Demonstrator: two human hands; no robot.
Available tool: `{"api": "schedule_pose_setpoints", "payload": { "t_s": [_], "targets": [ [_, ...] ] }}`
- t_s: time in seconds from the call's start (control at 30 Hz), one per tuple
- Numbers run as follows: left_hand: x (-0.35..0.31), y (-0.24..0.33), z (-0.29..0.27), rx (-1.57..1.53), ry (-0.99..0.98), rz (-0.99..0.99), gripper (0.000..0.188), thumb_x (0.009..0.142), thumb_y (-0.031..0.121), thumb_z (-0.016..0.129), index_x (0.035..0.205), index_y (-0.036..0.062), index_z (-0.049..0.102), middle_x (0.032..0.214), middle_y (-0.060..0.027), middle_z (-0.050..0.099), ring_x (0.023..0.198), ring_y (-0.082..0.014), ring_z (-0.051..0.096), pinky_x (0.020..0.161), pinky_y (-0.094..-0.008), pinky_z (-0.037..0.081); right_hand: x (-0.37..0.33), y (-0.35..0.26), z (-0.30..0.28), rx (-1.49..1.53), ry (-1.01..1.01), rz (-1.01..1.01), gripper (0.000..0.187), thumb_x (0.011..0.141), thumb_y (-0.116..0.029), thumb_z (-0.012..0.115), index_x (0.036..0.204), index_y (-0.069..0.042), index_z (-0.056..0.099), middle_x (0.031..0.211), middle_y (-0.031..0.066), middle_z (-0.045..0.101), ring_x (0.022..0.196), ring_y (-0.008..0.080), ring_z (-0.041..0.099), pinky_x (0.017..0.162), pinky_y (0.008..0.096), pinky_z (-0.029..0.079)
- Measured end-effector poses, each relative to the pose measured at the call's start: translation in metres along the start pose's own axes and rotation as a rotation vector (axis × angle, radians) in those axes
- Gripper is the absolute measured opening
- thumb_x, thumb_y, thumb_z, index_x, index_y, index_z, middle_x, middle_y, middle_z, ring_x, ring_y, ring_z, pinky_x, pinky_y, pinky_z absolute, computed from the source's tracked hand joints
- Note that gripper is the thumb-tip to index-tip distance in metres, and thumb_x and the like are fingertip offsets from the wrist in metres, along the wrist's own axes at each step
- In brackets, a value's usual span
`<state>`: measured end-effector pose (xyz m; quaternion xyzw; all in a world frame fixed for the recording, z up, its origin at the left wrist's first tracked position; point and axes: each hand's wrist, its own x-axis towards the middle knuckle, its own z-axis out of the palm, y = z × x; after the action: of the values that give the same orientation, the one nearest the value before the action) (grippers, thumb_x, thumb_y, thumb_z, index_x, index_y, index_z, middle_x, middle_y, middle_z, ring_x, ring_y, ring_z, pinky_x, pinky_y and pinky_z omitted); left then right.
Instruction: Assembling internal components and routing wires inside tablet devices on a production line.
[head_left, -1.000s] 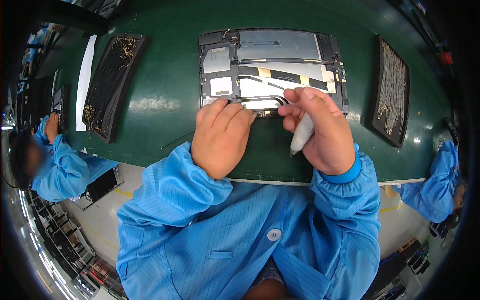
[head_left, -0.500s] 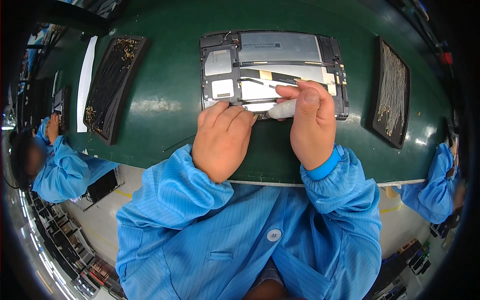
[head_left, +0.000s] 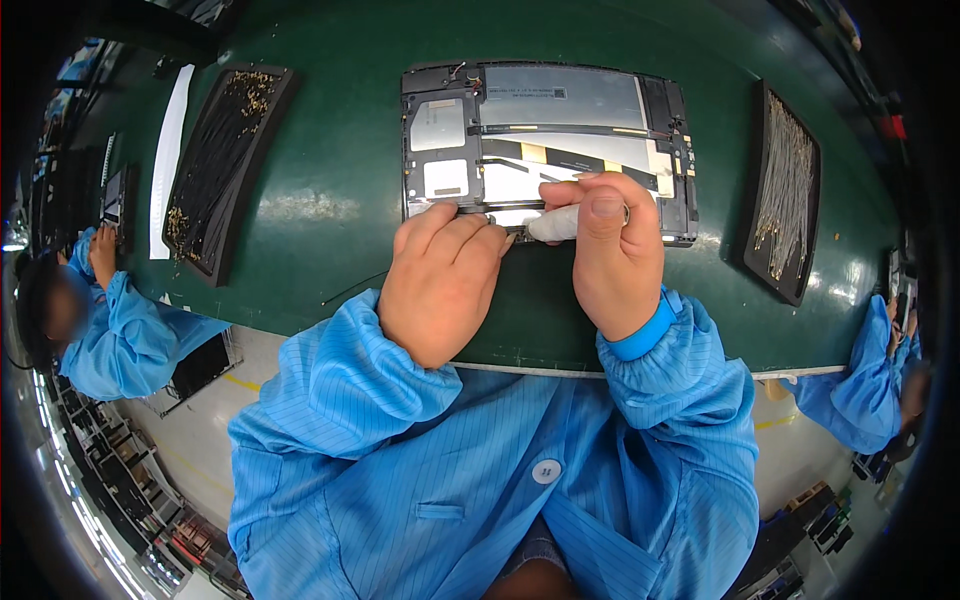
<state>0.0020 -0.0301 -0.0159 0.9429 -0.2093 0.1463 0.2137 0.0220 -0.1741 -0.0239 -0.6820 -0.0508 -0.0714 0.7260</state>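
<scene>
A flat tablet-like device (head_left: pixel 455 150), its black frame and silver panels exposed, lies before me on the green table. My left hand (head_left: pixel 440 285) is closed at its near edge, fingers bent over the rim and thumb tip showing beside them. A thin black cable (head_left: pixel 355 288) runs from the table in under this hand; its gripped end is hidden. In my right hand (head_left: pixel 620 250), between thumb and fingers, is a white-wrapped, pen-like tool (head_left: pixel 555 224). The tool slants down to the device's near edge, just right of my left thumb. Its tip is too small to make out.
On the left, a black tray (head_left: pixel 240 210) holds many black cables with gold ends, beside a white strip (head_left: pixel 170 165). Another black tray (head_left: pixel 757 200) with grey cables lies on the right. Co-workers in blue sleeves (head_left: pixel 125 330) sit at both sides.
My right hand has shifted slightly left and down with the white-wrapped tool, closer to my left thumb. My left hand stays at the device's near edge.
</scene>
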Motion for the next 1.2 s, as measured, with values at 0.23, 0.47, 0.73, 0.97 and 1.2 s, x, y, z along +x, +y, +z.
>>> {"api": "schedule_pose_setpoints", "payload": {
  "t_s": [0.23, 0.47, 0.73, 0.97, 1.2],
  "targets": [
    [-0.002, -0.005, -0.004, -0.024, -0.054, -0.023, 0.022, 0.064, 0.006, 0.057, 0.086, 0.0063, 0.056, 0.090, -0.0062, 0.055, 0.092, -0.0259, 0.046, 0.081, -0.0365, 0.035, 0.017, -0.036, 0.013, -0.515, -0.354, -0.112, 0.018, 0.081, -0.021, 0.050, 0.082, -0.003, 0.053, 0.075, 0.0101, 0.058, 0.064, 0.0195, 0.056, 0.057, 0.0276, 0.044],
    [-0.002, -0.005, -0.005, -0.056, -0.078, -0.006, 0.021, 0.064, 0.006, 0.057, 0.085, 0.0055, 0.056, 0.091, -0.0059, 0.054, 0.094, -0.0257, 0.045, 0.081, -0.0367, 0.035, 0.016, -0.027, 0.019, -0.513, -0.311, -0.183, 0.022, 0.076, -0.024, 0.052, 0.071, -0.003, 0.055, 0.067, 0.0139, 0.055, 0.058, 0.0313, 0.052, 0.054, 0.0359, 0.041],
    [-0.034, 0.006, -0.039, -1.195, -0.493, -1.102, 0.024, 0.083, 0.024, 0.046, 0.090, 0.0020, 0.052, 0.076, -0.0055, 0.056, 0.067, -0.0166, 0.054, 0.060, -0.0268, 0.044, 0.026, -0.013, 0.002, 0.089, -0.057, 0.310, 0.044, 0.081, -0.041, 0.045, 0.098, 0.000, 0.044, 0.073, 0.0077, 0.056, 0.057, 0.0081, 0.050, 0.049, 0.0216, 0.041],
    [-0.026, -0.022, -0.022, -1.683, 0.346, -1.457, 0.017, 0.085, 0.023, 0.041, 0.089, 0.0077, 0.048, 0.071, -0.0041, 0.056, 0.060, -0.0173, 0.056, 0.051, -0.0258, 0.046, 0.023, -0.014, 0.003, 0.127, -0.108, 0.261, 0.048, 0.082, -0.041, 0.042, 0.102, 0.003, 0.038, 0.078, 0.0107, 0.056, 0.058, 0.0117, 0.052, 0.052, 0.0227, 0.042],
    [-0.010, -0.020, -0.023, -1.403, 0.274, -1.511, 0.013, 0.080, 0.018, 0.050, 0.088, 0.0085, 0.046, 0.067, -0.0014, 0.050, 0.054, -0.0120, 0.050, 0.049, -0.0244, 0.044, 0.018, -0.011, -0.001, 0.151, -0.136, 0.261, 0.045, 0.084, -0.036, 0.041, 0.106, 0.003, 0.035, 0.080, 0.0136, 0.055, 0.060, 0.0126, 0.053, 0.054, 0.0236, 0.043]
  ]
}}
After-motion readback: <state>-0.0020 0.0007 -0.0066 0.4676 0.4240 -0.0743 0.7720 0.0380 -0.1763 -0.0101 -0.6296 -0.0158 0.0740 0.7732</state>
